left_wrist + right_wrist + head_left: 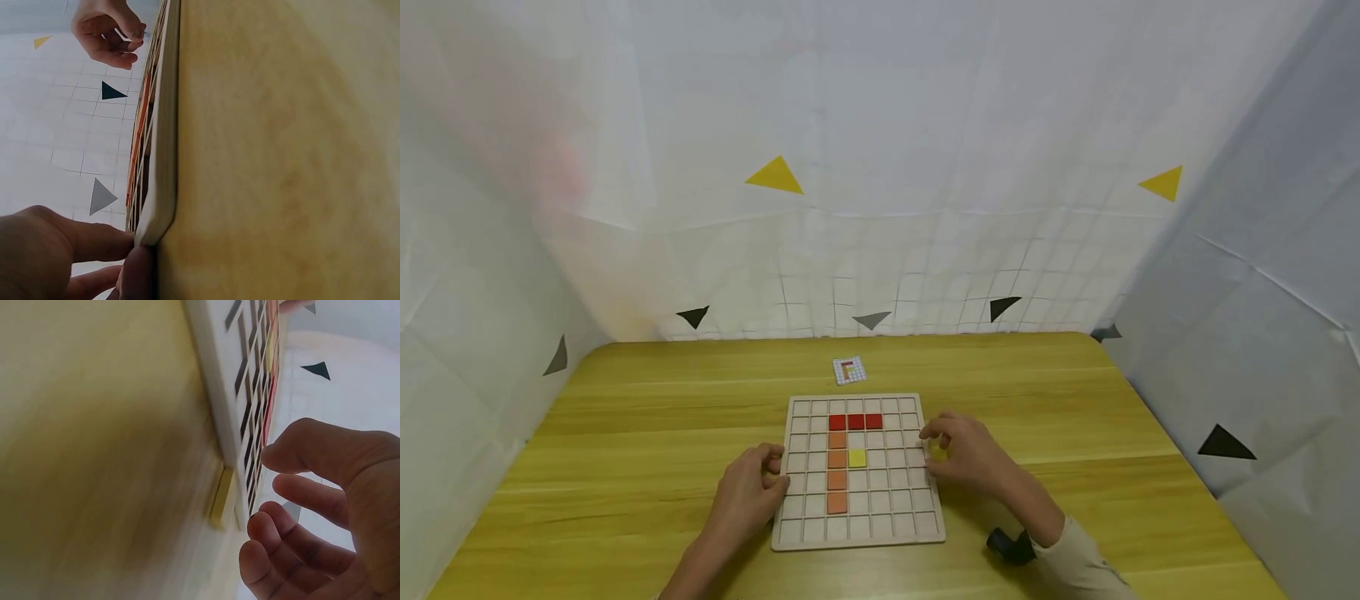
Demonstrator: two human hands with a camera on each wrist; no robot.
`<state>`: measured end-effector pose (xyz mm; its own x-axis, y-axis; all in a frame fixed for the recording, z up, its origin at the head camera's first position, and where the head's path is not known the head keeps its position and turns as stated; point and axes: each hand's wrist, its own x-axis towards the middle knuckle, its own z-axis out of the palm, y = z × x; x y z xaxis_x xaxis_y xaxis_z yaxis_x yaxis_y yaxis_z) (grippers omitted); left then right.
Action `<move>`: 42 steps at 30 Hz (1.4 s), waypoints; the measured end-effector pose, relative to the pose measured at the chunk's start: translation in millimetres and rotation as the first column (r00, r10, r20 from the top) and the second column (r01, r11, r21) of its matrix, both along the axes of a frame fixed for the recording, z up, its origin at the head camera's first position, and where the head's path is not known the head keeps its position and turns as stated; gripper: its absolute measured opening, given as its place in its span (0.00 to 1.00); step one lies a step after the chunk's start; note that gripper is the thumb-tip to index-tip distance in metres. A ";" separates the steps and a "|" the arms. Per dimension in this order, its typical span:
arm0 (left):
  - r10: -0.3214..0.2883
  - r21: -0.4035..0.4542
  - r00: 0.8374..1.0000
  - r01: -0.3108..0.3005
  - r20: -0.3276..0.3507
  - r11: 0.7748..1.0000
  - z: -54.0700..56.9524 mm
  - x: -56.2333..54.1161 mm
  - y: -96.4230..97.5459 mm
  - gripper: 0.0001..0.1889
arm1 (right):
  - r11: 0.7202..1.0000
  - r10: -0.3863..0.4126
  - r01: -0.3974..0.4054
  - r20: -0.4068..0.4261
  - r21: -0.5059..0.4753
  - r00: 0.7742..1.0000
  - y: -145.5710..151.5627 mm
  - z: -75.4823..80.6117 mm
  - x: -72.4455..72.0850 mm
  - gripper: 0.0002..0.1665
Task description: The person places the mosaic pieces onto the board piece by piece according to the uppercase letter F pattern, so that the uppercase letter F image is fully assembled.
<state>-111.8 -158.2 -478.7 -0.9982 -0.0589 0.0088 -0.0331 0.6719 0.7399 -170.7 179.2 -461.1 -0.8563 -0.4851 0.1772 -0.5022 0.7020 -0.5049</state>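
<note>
A pale wooden grid board lies flat on the table. Three red tiles sit in a row on it, with several orange tiles in a column below the leftmost one. One yellow tile is beside that column. My left hand holds the board's left edge with curled fingers and thumb. By the right edge hovers my right hand, its fingers loosely bent and apart, nothing between them. Below it another yellow tile rests on the table against the board's side.
A small card with a coloured grid pattern lies behind the board. A black object shows beside the right wrist. White sheets with triangle markers surround the wooden table at the back and sides.
</note>
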 end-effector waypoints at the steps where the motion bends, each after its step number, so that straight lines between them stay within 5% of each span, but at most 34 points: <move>1: 0.001 0.000 1.000 -0.001 -0.001 1.000 0.0 0.0 0.0 0.19 | 1.000 -0.005 0.005 -0.004 0.007 1.000 2.3 -0.7 0.3 0.18; 9: 0.002 0.000 1.000 -0.002 0.001 1.000 0.9 0.3 -0.2 0.19 | 0.999 -0.042 0.042 0.019 0.024 0.999 13.2 -6.9 2.2 0.19; 23: 0.002 -0.002 1.000 -0.002 0.010 1.000 -0.3 0.0 -0.2 0.20 | 1.000 0.003 -0.003 -0.008 0.000 1.000 15.4 -13.3 1.8 0.16; 42: -0.002 0.011 1.000 0.002 -0.008 1.000 0.4 0.2 0.0 0.19 | 0.997 -0.017 0.019 0.031 -0.071 0.999 8.4 -4.7 -1.0 0.15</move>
